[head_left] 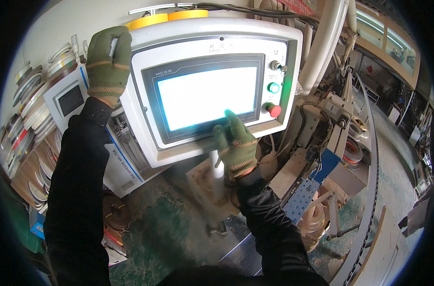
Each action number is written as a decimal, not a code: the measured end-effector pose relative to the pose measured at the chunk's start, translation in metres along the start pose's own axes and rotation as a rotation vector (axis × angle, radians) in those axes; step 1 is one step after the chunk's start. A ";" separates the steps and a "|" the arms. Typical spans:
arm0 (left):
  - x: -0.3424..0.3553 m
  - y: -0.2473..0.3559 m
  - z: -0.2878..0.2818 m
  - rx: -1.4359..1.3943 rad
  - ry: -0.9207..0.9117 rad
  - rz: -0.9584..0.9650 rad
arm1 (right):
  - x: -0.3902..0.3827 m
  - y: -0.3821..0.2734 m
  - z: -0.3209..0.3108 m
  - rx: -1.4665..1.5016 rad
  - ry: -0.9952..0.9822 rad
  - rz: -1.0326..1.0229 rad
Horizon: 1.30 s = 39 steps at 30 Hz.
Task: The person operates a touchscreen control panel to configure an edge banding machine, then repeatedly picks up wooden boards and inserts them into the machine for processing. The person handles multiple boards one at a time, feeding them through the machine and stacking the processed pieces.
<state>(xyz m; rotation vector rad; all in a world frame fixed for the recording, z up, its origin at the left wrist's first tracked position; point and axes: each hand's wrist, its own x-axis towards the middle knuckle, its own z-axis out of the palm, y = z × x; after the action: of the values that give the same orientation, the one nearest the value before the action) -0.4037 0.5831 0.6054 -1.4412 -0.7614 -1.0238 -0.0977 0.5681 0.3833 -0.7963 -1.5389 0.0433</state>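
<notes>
A white control panel (140, 97) with a bright, washed-out touchscreen (205, 95) fills the upper middle. My left hand (109, 62), in a green knit glove, grips the panel's upper left corner, its fingers bent over the edge. In a matching glove, my right hand (236, 145) is at the screen's lower edge, the index fingertip on or just before the lit glass. Its other fingers are partly curled and hold nothing. Right of the screen are a key switch (277, 66), a glowing green button (273, 87) and a red mushroom button (273, 110).
Stacked rolls of edge banding (31, 105) lie on the left, beside a white cabinet (67, 93) with a small dark display. Yellow rolls (148, 21) rest above the panel, which a pole (217, 174) carries. At right runs a machine with a perforated blue plate (300, 198) and a long rail (375, 157).
</notes>
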 end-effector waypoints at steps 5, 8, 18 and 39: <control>-0.003 -0.002 -0.001 0.227 -0.012 0.177 | 0.007 0.013 -0.009 0.000 0.091 0.029; -0.004 -0.005 0.000 0.091 -0.001 0.129 | 0.012 0.015 -0.010 -0.049 0.091 -0.018; -0.005 -0.004 -0.002 0.178 -0.035 0.159 | -0.002 -0.009 -0.002 0.001 -0.002 -0.064; 0.009 0.025 -0.013 -0.262 0.071 -0.181 | 0.047 -0.060 0.023 0.000 -0.077 -0.286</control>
<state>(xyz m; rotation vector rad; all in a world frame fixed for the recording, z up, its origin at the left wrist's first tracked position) -0.3801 0.5664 0.6029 -1.5687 -0.7360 -1.3473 -0.1416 0.5561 0.4488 -0.5737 -1.7132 -0.1375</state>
